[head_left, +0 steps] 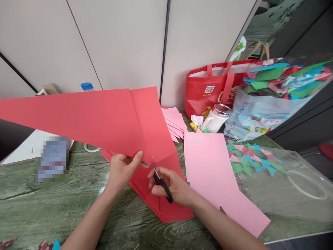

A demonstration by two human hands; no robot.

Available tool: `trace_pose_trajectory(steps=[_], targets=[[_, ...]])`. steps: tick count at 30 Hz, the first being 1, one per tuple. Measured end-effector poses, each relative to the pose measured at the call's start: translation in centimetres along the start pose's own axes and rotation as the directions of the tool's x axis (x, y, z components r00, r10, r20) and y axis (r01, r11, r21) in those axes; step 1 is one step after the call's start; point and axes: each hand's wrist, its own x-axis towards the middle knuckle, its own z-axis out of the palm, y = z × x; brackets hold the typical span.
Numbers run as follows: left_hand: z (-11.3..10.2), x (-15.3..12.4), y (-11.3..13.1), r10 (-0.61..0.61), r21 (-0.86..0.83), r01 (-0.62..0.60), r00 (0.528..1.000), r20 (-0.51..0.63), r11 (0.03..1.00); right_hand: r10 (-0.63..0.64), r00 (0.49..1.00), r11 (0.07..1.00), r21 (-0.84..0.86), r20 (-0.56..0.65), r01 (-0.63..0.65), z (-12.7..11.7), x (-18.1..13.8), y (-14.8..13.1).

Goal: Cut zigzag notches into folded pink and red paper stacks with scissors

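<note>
My left hand [125, 169] pinches the lower edge of a large folded red paper sheet [85, 116], held up above the table and stretching far to the left. My right hand [170, 185] is closed round black-handled scissors [160, 178], whose blades point up into the red sheet's lower edge beside my left thumb. Under both hands lies a stack of red sheets [166, 205] on the green marbled table [52, 211].
A pink sheet [215, 173] lies right of the stack, with pink cut pieces [174, 121] behind. Farther right are a clear bag of folded coloured paper pieces [249, 159], a white mug [215, 119], a red tote bag [213, 90] and a plastic bag of coloured paper [275, 93].
</note>
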Motion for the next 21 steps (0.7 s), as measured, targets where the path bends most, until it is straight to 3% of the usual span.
trace_pose_trajectory(steps=[21], targets=[[0.02, -0.15, 0.43, -0.037, -0.015, 0.037, 0.999, -0.002, 0.999, 0.014, 1.0, 0.999, -0.028, -0.006, -0.014, 0.01, -0.12, -0.08]])
